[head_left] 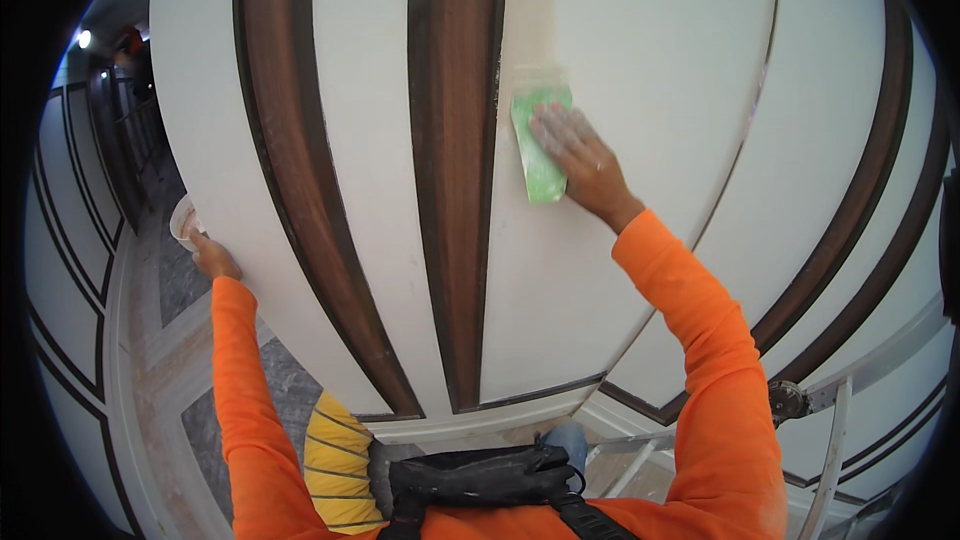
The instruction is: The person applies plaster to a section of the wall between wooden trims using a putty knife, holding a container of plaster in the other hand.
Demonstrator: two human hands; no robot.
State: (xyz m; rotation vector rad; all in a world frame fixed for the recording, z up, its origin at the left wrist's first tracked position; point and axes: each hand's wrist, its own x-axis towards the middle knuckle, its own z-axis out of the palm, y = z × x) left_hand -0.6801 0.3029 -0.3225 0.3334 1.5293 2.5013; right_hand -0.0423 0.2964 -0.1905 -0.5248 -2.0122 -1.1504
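Note:
My right hand (585, 155), its fingers whitened with powder, presses a flat green plastic spreader (543, 180) against the white wall panel (640, 70). The spreader's pale top edge lies beside a dark brown wood trim strip (460, 140). A beige smear of filler (534, 10) runs up the panel above it. Out to the left, my left hand (216, 258) is closed on the rim of a small white tub (184, 220). Pinkish-beige paste seems to coat the tub's inside.
Another brown trim strip (285, 120) runs down the panel at left. A metal ladder (832, 440) stands at lower right. Below me are a yellow ribbed tube-like thing (335, 460), a black bag (480, 475) and grey-and-beige floor (225, 440). A corridor with panelled walls (65, 240) extends left.

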